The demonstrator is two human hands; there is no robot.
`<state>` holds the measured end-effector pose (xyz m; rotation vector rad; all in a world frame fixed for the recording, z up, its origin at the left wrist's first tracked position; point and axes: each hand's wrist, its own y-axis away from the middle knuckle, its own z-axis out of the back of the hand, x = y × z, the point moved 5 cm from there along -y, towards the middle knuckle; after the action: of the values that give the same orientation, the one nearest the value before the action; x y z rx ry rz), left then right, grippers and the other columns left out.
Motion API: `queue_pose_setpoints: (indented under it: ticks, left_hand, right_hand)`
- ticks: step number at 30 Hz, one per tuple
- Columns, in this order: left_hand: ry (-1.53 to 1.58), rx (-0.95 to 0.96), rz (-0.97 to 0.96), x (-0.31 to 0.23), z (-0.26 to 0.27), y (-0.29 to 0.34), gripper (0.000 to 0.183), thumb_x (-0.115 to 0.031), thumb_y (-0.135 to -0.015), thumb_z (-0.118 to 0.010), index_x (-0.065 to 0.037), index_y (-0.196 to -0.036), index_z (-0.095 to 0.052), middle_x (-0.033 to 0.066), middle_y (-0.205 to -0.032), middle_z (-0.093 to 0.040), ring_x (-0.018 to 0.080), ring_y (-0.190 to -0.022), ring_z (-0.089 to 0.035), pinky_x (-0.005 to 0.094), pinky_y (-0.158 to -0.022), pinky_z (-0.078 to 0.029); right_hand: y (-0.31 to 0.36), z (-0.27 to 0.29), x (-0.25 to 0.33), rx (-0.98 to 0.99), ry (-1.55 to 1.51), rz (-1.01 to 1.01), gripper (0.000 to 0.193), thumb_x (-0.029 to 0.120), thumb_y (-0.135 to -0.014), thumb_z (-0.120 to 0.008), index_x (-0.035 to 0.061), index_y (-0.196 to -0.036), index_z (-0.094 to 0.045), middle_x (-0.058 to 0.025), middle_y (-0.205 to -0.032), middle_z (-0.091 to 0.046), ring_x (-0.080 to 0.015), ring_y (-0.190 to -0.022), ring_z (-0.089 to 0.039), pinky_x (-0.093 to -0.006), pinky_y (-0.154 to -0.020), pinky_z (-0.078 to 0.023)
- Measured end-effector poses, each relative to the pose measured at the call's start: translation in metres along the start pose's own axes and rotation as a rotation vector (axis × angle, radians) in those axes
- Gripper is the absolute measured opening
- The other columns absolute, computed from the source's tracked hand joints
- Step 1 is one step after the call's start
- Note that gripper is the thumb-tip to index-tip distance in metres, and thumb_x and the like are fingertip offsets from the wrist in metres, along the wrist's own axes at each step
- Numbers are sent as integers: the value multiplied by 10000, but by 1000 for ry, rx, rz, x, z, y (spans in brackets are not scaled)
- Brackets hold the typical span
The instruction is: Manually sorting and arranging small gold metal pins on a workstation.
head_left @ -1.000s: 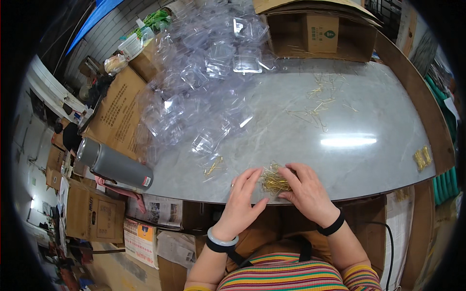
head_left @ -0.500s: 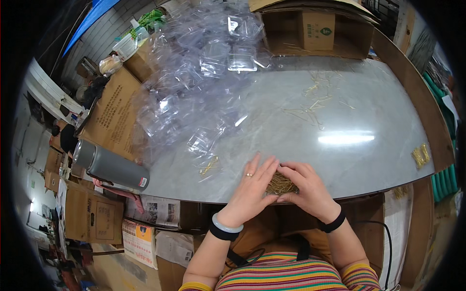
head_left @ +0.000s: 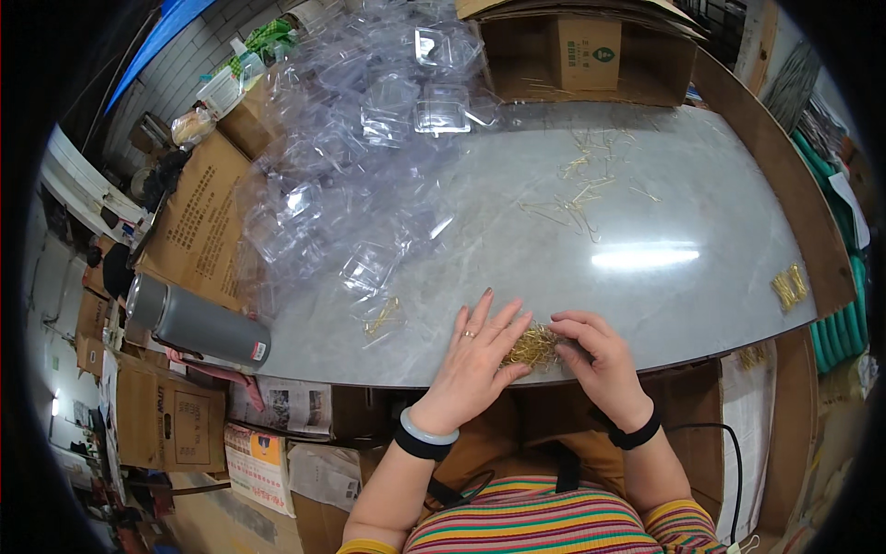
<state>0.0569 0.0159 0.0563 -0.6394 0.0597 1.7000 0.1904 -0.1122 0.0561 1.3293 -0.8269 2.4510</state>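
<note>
A bunch of thin gold-coloured wire hooks lies at the near edge of the grey table, between my hands. My left hand rests along the bunch's left side, fingers stretched and spread, its thumb against the wires. At the right side is my right hand, with bent fingers and the thumb apart from them. Its fingertips are at the edge of the bunch; whether they touch it I cannot tell. Left of my hands, a clear plastic pack with a few gold hooks in it lies on the table.
Clear plastic blister shells heap up at the left and back. Loose hooks lie scattered beyond my hands. Bundled hooks sit at the right edge. A grey flask lies at the left; an open cardboard box stands at the back.
My right hand has drawn away to the right, opening a gap between the hands. More of the hook bunch shows now. The whole view has shifted slightly.
</note>
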Motion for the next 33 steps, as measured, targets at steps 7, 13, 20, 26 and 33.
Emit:
queue_pose_setpoints:
  ticks: [7, 13, 20, 26, 33]
  left_hand:
    - [126, -26, 81, 6, -5, 5, 619, -183, -805, -812, -46, -1357, -568, 163, -1278, -520, 413, -1310, -442, 566, -1171, -300]
    - [113, -130, 52, 5, -6, 6, 560, -198, -805, -812, -48, -1308, -614, 157, -1301, -568, 393, -1307, -482, 538, -1172, -323]
    - [92, -134, 45, 7, -5, 7, 560, -221, -816, -803, -67, -1321, -617, 91, -1321, -631, 375, -1336, -491, 564, -1189, -282]
    - [64, -147, 49, 4, -5, 8, 557, -184, -833, -784, -76, -1344, -589, 97, -1326, -622, 365, -1334, -493, 603, -1174, -260]
    - [47, -191, 17, 6, -7, 11, 536, -172, -863, -752, -64, -1353, -564, 120, -1334, -597, 378, -1326, -488, 590, -1166, -279]
  right_hand:
    - [1, -2, 10, -169, -39, -4, 244, -7, -876, -690, 45, -1115, -692, -122, -1156, -681, -301, -1079, -619, -388, -911, -511]
    - [-1, 1, 9, -120, 356, 162, 220, 22, -876, -689, 60, -1092, -701, -97, -1072, -692, -313, -1024, -615, -420, -911, -491]
    - [-4, -5, 18, -110, 332, 190, 164, 6, -829, -710, 60, -983, -703, -74, -920, -701, -302, -894, -631, -401, -785, -512]
    - [-7, -10, 36, -231, 317, 218, 183, 6, -811, -732, 64, -982, -706, -71, -830, -695, -316, -803, -636, -392, -724, -520]
    - [10, -8, 29, -256, 385, 145, 203, 63, -797, -766, 61, -986, -689, -108, -998, -665, -313, -919, -613, -408, -781, -501]
